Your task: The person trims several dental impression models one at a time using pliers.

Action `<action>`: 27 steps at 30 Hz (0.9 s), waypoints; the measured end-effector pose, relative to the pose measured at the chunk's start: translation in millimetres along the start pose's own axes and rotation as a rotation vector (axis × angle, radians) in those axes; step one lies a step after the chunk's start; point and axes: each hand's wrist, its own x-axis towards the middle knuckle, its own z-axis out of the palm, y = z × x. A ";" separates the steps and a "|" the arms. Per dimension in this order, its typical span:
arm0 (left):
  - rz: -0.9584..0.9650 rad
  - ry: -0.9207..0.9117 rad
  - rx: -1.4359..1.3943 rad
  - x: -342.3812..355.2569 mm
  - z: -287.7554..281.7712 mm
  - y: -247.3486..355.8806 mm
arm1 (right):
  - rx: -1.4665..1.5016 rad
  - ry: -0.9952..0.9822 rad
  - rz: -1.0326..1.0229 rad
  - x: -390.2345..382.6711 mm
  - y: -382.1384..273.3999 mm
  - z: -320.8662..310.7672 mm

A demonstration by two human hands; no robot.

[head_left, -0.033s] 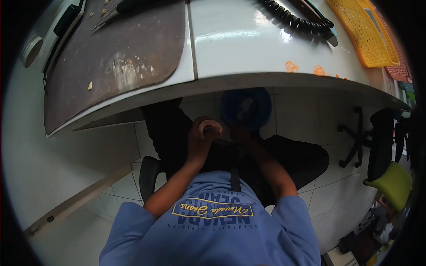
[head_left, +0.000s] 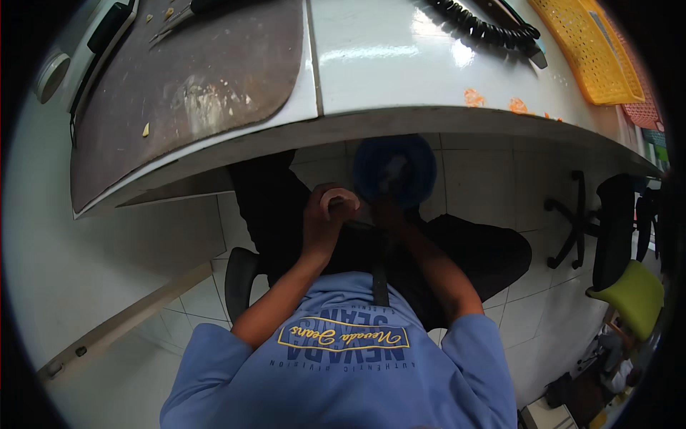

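My left hand [head_left: 327, 218] is curled into a loose fist over my lap, just below the table's front edge. My right hand [head_left: 389, 214] lies close beside it in shadow, almost touching it. Both rest over black trousers [head_left: 286, 207], and a black strap [head_left: 379, 275] runs from them down across my blue shirt [head_left: 343, 365]. Whether either hand holds anything is hidden by the curled fingers and the shadow. A round blue bin [head_left: 396, 166] stands on the floor right beyond the hands.
Above the hands is a white table [head_left: 400, 64] with a brown mat [head_left: 179, 93], a metal tool [head_left: 179, 16], a coiled black cable [head_left: 486, 28], orange scraps [head_left: 493, 100] and a yellow basket [head_left: 593, 50]. An office chair with a green seat [head_left: 632, 293] stands on the tiled floor at the right.
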 end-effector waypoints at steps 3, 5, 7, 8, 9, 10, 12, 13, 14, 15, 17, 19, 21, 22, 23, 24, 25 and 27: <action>0.019 0.041 -0.090 -3.0 -3.7 14.1 | 0.255 0.150 0.156 -4.6 -48.2 -86.4; 0.092 -0.001 -0.120 -5.3 -6.6 16.7 | 0.473 0.252 0.247 -21.2 -89.6 -170.9; 0.081 0.001 -0.187 -8.3 -3.5 19.9 | 0.613 0.317 0.230 -45.9 -124.1 -235.1; 0.082 0.010 -0.261 -9.5 -1.3 21.3 | 0.669 0.310 0.248 -57.7 -142.4 -259.4; 0.070 -0.010 -0.260 -9.6 1.4 23.3 | 0.667 0.318 0.269 -68.8 -153.9 -274.3; 0.099 -0.038 -0.242 -11.8 1.4 24.2 | 0.701 0.329 0.272 -77.2 -164.2 -283.9; 0.118 -0.068 -0.226 -16.3 3.3 26.3 | 0.735 0.335 0.284 -86.1 -176.9 -289.9; 0.145 -0.093 -0.201 -18.7 4.8 27.6 | 0.739 0.332 0.295 -88.6 -181.2 -290.7; 0.173 -0.117 -0.175 -20.7 6.3 28.7 | 0.743 0.328 0.304 -90.9 -183.1 -290.5; 0.166 -0.114 -0.173 -22.9 6.3 29.8 | 0.748 0.321 0.307 -92.0 -185.1 -288.4; 0.199 -0.141 -0.176 -26.8 7.8 30.4 | 0.715 0.325 0.320 -93.7 -188.3 -285.2; 0.215 -0.149 -0.144 -26.8 6.8 28.3 | 0.716 0.308 0.326 -95.9 -189.0 -287.6; 0.232 -0.161 -0.112 -27.6 7.0 26.9 | 0.716 0.293 0.333 -96.9 -188.5 -287.7; 0.226 -0.164 -0.108 -28.4 7.7 26.4 | 0.708 0.300 0.335 -97.5 -188.0 -286.4; 0.220 -0.167 -0.104 -28.8 8.5 25.9 | 0.700 0.308 0.338 -98.3 -187.5 -285.7; 0.218 -0.168 -0.103 -28.9 8.8 26.2 | 0.702 0.307 0.340 -98.9 -186.9 -286.0; 0.207 -0.175 -0.088 -28.3 8.6 27.3 | 0.715 0.297 0.347 -99.3 -186.0 -286.8; 0.193 -0.184 -0.073 -27.4 8.3 27.3 | 0.729 0.288 0.357 -100.2 -185.2 -286.6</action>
